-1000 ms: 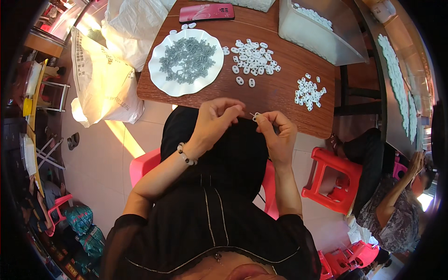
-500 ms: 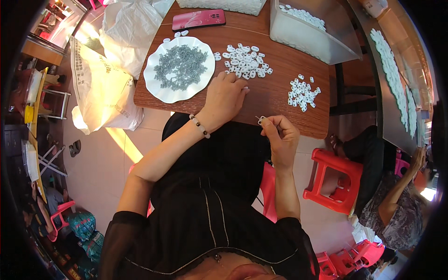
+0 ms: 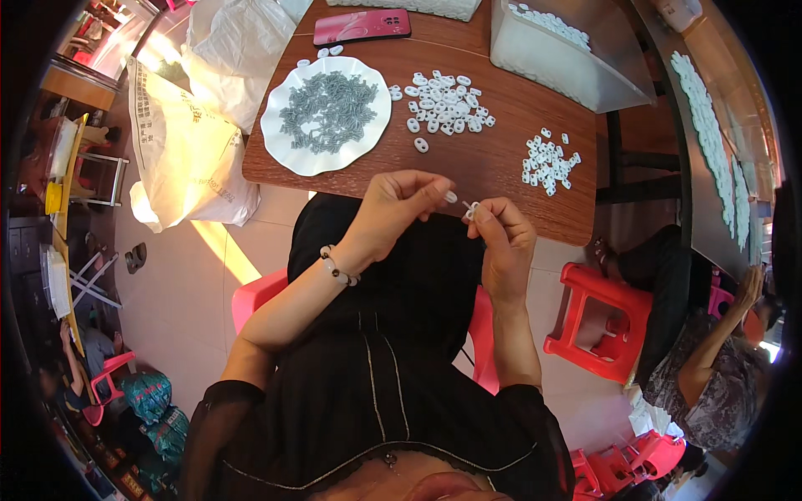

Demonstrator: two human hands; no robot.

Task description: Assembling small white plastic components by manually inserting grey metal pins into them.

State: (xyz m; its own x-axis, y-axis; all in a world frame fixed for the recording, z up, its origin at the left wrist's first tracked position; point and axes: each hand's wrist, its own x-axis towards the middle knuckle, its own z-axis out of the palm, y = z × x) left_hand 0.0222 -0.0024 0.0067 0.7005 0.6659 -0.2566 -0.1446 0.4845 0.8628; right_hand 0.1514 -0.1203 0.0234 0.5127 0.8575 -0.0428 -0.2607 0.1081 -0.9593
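Observation:
My left hand (image 3: 399,209) pinches a small white oval plastic piece (image 3: 450,197) between thumb and fingertips, just past the front edge of the brown table (image 3: 351,179). Close to its right, my right hand (image 3: 505,246) grips another white two-holed plastic piece (image 3: 474,210), from which a thin metal pin sticks out to the left. The two pieces are slightly apart. A white scalloped plate (image 3: 276,138) heaped with small grey metal pieces (image 3: 330,108) lies on the left. Right of it spreads a pile of white two-holed pieces (image 3: 447,104), with a single one (image 3: 421,145) in front.
A smaller pile of white pieces (image 3: 550,163) lies at the table's right. Behind are a pink phone (image 3: 362,27) and a translucent bin (image 3: 547,71) of white pieces. Sacks (image 3: 188,154) stand on the left, a red stool (image 3: 597,326) and a seated person (image 3: 710,367) on the right.
My left hand has come back from the pile toward my right hand, bringing a white oval piece. A single piece now lies in front of the pile. My right hand has barely moved.

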